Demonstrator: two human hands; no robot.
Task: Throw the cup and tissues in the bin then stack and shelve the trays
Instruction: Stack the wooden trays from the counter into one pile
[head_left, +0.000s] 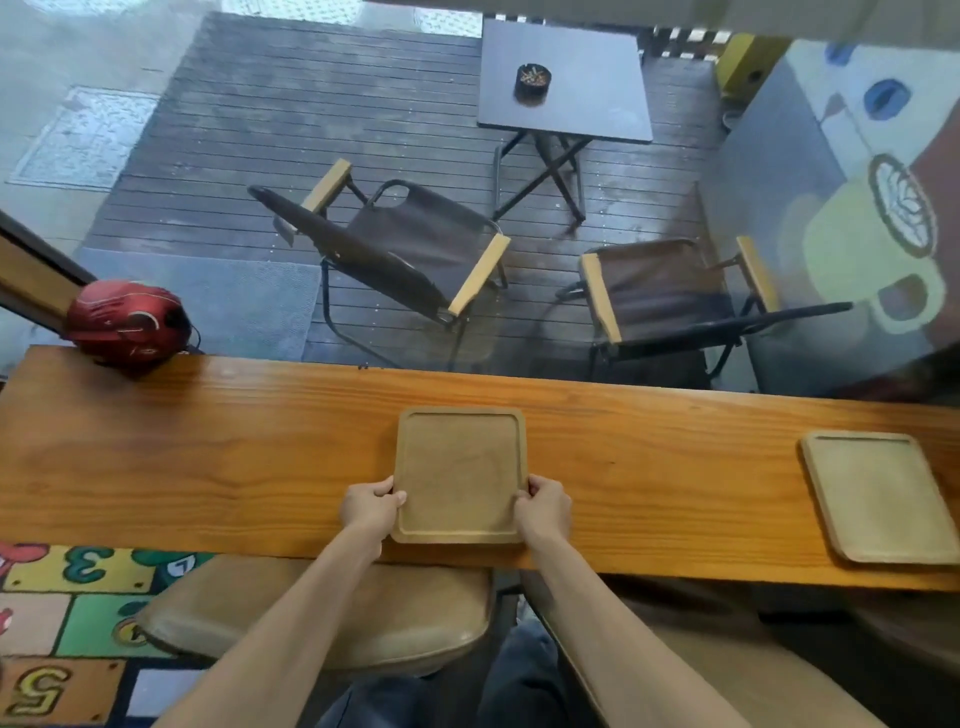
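Observation:
A square wooden tray lies flat on the long wooden counter, right in front of me. My left hand grips its near left edge, thumb on the rim. My right hand grips the near right edge the same way. A second, paler wooden tray lies on the counter at the far right, apart from both hands. Both trays hold nothing. No cup, tissues or bin are in view.
A red helmet rests on the counter's far left end. A tan cushioned stool stands under the counter's near edge. Beyond a window behind the counter are two folding chairs and a small table with an ashtray.

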